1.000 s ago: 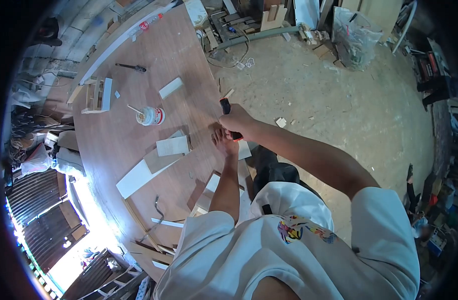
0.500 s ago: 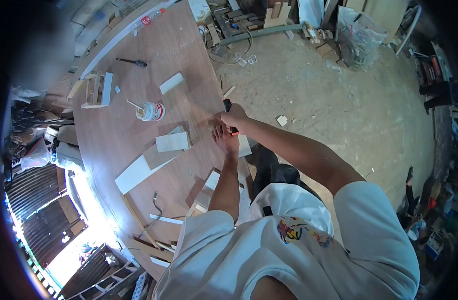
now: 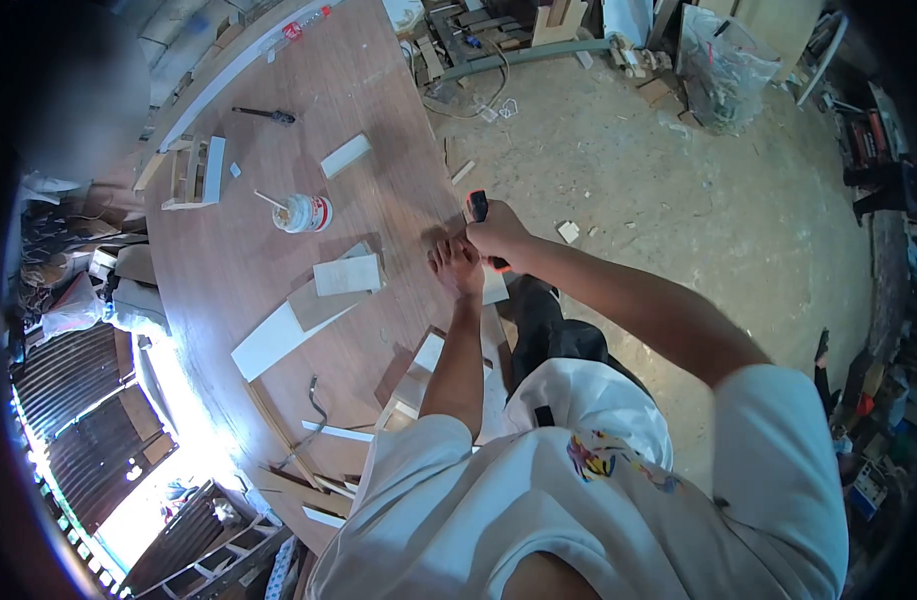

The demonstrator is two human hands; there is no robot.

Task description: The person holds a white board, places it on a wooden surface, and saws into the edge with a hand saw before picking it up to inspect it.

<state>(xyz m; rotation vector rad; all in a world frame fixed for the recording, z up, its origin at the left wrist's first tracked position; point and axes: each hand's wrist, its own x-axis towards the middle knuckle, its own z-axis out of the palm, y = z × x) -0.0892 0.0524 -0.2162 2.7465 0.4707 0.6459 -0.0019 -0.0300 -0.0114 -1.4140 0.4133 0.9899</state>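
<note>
My right hand (image 3: 500,240) grips a tool with a red and black handle (image 3: 477,207), held upright at the near edge of the brown wooden table (image 3: 278,230). Just left of it, my left hand (image 3: 455,268) presses down on a small light wood piece (image 3: 492,287) at the table edge, fingers spread flat. The tool's working end is hidden behind my hands.
On the table lie flat white boards (image 3: 346,274), a long board (image 3: 278,338), a glue jar with a stick (image 3: 302,212), a small wooden frame (image 3: 193,172), a block (image 3: 344,155) and a dark tool (image 3: 265,116). Wood scraps and a plastic bag (image 3: 723,65) litter the dirt floor.
My right hand with the tool has shifted slightly right and lifted along the table edge. My left hand stays pressed on the wood piece.
</note>
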